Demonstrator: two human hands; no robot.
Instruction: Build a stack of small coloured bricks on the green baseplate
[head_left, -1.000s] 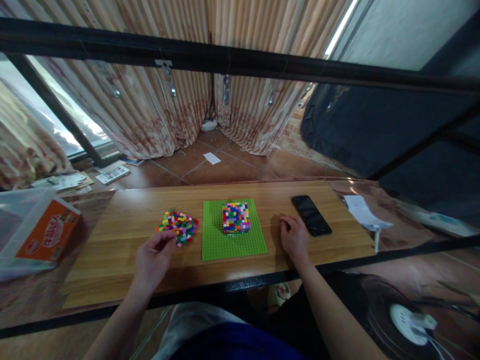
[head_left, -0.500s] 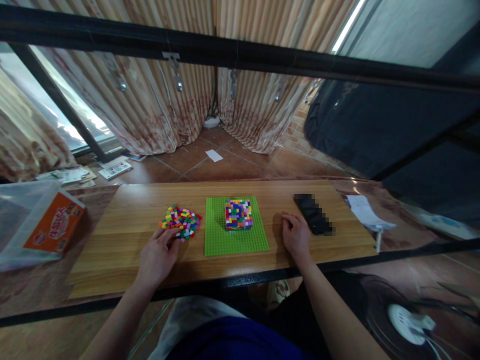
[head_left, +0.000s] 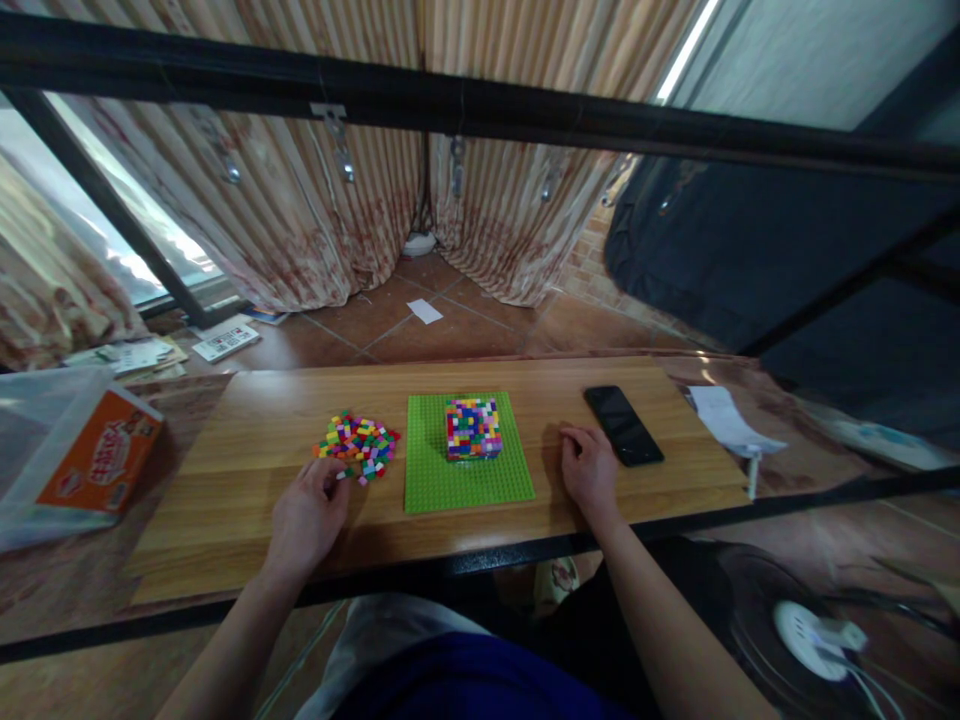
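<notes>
My left hand [head_left: 309,510] is at the near left edge of a pile of small coloured building bricks [head_left: 358,442]. Its thumb and forefinger are closed on what looks like a small white brick [head_left: 342,475]. A green baseplate [head_left: 427,480] lies to the right of the pile. On it stands a hollow, box-shaped build of many-coloured bricks [head_left: 474,445], its inside dark blue. My right hand [head_left: 591,472] rests on the table to the right of the baseplate, fingers curled in, with nothing visible in them.
A black phone [head_left: 624,425] lies just beyond my right hand on the wooden table [head_left: 247,430]. To the left stands a clear plastic bin [head_left: 45,400] with an orange label. White papers [head_left: 727,418] lie off the right end. A black metal bar [head_left: 480,102] crosses above.
My left hand has drawn back slightly from the pile, with a small white piece now showing at its fingertips. The right hand stays curled in place. The view has shifted a little.
</notes>
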